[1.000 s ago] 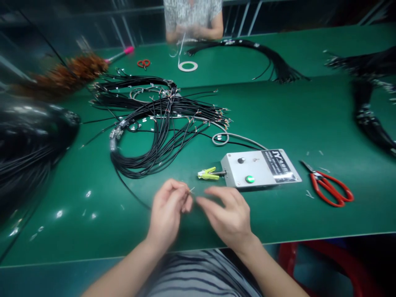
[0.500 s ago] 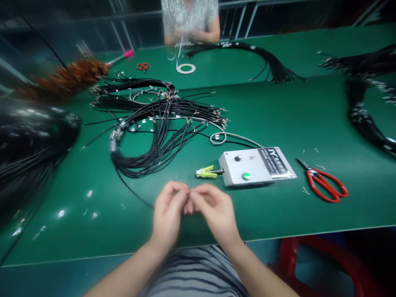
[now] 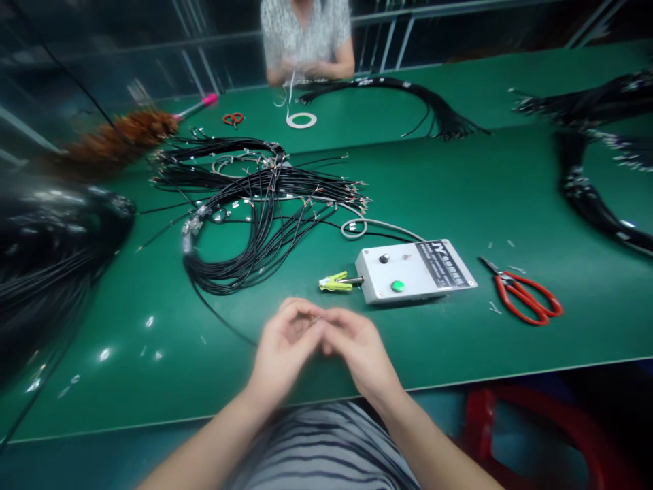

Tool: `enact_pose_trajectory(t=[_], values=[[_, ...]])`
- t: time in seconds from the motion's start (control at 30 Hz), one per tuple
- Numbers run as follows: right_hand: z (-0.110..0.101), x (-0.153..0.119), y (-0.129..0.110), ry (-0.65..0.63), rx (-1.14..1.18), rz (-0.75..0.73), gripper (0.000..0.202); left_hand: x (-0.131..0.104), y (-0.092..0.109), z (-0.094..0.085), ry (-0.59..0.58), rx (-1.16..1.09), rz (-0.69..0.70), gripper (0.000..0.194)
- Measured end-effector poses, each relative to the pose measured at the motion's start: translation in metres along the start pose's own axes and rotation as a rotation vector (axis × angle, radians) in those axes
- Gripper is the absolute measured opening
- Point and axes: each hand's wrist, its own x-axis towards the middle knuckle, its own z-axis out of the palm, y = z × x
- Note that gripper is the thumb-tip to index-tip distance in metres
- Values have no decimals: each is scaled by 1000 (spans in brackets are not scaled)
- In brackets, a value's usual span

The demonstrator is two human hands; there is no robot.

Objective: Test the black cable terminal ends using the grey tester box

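My left hand [image 3: 286,347] is closed, its thumb and fingers pinched together near the front of the green table. A single black cable [image 3: 224,320] runs from the coiled bundle of black cables [image 3: 224,275] and disappears behind this hand. Fingertip to fingertip with it, my right hand [image 3: 360,347] is pinched too. Between the fingertips shows a thin reddish wire end [image 3: 315,318], mostly hidden and blurred. Just beyond the hands lies a grey control box [image 3: 377,275] with a green button and a yellow-green clip-like tip [image 3: 337,281] on its left side.
Red-handled snips [image 3: 528,296] lie right of the box among small clippings. More black cables lie at the left [image 3: 56,238] and right [image 3: 576,177]. Across the green table [image 3: 439,190], a person [image 3: 309,41] works near a white tape roll [image 3: 301,120] and small red-handled scissors [image 3: 233,119].
The view has shifted slightly, so the box and snips appear further left. My hands stay together, fingertips moved a little and pressed closer, with the reddish wire end now more visible.
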Motion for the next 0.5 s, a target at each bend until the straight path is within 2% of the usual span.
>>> enact_pose_trajectory(t=[0.13, 0.3, 0.4, 0.5], values=[[-2, -2, -3, -28, -108, -93, 21, 0, -6, -1, 53, -46, -51, 12], [-7, -3, -3, 36, -481, -397, 12, -5, -7, -1, 85, 1, -68, 16], [-9, -3, -3, 44, -676, -515, 11, -7, -7, -1, 117, 81, -26, 17], [-12, -2, 0, 61, -784, -571, 12, -7, -12, -1, 158, 141, 58, 15]])
